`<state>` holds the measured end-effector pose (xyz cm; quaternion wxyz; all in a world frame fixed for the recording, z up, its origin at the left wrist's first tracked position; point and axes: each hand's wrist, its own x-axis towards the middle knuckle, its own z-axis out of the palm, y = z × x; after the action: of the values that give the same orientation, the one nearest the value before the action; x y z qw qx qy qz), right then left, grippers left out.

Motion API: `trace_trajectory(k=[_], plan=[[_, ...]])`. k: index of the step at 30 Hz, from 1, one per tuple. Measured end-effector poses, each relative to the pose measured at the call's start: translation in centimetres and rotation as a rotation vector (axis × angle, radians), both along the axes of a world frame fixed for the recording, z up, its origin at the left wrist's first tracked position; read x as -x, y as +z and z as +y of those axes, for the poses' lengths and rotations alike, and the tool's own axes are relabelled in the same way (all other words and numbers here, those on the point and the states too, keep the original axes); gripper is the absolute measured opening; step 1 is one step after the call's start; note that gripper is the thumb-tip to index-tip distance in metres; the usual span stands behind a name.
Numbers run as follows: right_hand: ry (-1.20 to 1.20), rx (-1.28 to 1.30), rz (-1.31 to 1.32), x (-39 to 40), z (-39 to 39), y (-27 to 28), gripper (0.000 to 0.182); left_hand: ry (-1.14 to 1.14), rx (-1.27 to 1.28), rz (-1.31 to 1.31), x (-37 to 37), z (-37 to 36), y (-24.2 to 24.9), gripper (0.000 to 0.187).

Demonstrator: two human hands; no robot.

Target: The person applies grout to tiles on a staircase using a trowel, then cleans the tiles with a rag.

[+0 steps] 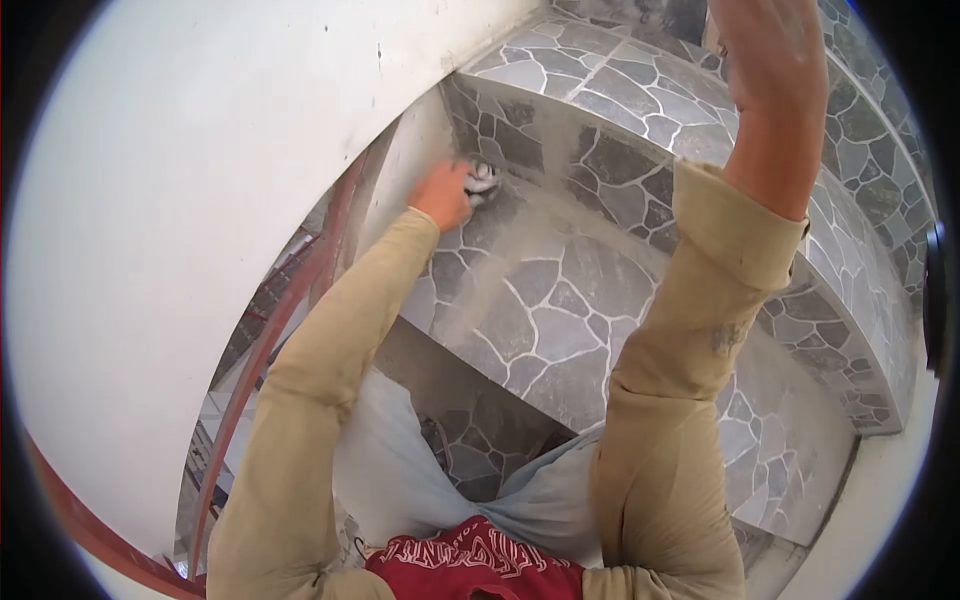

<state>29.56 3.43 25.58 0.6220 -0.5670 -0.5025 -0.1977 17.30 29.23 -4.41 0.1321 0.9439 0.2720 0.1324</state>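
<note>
1. At the bottom centre of the frame, closest in, a red cloth with white lettering (470,565) and a pale grey garment (400,470) show over the person's body, with both tan sleeves rising from there.

2. Just beyond, mid-frame, lies the grey stone-mosaic stair tread with pale grout lines (545,300). Its right part looks darker and cleaner; a dusty, whitish film covers the strip toward the back corner and the riser, so by my reading the wiping is partly done and that pale haze remains.

3. The left hand (442,195), at centre-left of the frame, is clenched around a small grey-and-white rag or sponge (483,180), pressing it into the corner where the tread meets the mosaic riser (560,160) and the white curved plaster wall (180,200). What exactly the wad is, I cannot tell.

4. A reddish-brown curved handrail (262,340) runs down the left side, beside the wall, with lower floors dimly visible past it.

5. Farthest, at the upper right, the right hand (765,50) reaches up to the higher steps (640,85). Its fingers are cut off by the frame edge, so I cannot tell whether it grips anything or merely braces.
</note>
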Motion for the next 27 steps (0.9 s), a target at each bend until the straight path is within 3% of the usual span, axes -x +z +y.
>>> trace_trajectory(k=[1,3,6,9,11,12,14,17,20,23,26,27], plan=[[0.046,-0.038,-0.004,-1.0,-0.1,-0.3,0.024,0.016,0.055,0.078,-1.2,0.7,-3.0,0.041],[0.092,-0.077,-0.003,-1.3,0.2,-1.0,0.024,-0.102,-0.219,-0.076,-3.4,0.3,-8.2,0.042],[-0.223,-0.389,-0.011,0.0,1.8,-0.9,0.024,-0.239,-0.196,-0.093,-6.7,-3.2,-7.3,0.045],[0.187,-0.309,0.227,-1.5,1.0,-1.3,0.022,-0.225,-0.14,-0.046,-5.3,-1.1,-7.3,0.047],[0.218,-0.255,0.121,-1.9,0.6,-1.5,0.021,-0.226,-0.248,-0.055,-3.7,6.0,-8.6,0.049],[0.222,-0.241,0.082,-2.2,0.5,-1.6,0.021,-0.24,-0.258,-0.06,-3.3,6.6,-7.4,0.049],[0.124,-0.269,0.044,-3.2,0.9,-1.6,0.021,-0.199,-0.257,0.233,-3.2,6.5,-5.0,0.049],[0.076,-0.266,0.06,-3.4,0.7,-1.8,0.022,-0.072,-0.28,0.12,-3.9,5.0,-6.0,0.049],[0.07,-0.214,0.151,-3.9,1.4,-2.4,0.022,-0.102,-0.288,0.135,-1.7,5.0,-7.0,0.05],[-0.015,0.008,0.103,-5.4,0.1,-3.0,0.023,-0.093,-0.174,0.36,7.2,0.9,-3.7,0.047],[-0.111,0.014,0.161,-7.0,-0.4,-3.8,0.023,0.02,0.004,0.806,13.0,-3.6,1.7,0.047],[-0.106,0.014,0.172,-7.3,-0.2,-4.2,0.023,0.026,0.004,0.816,12.8,-4.0,3.4,0.047]])
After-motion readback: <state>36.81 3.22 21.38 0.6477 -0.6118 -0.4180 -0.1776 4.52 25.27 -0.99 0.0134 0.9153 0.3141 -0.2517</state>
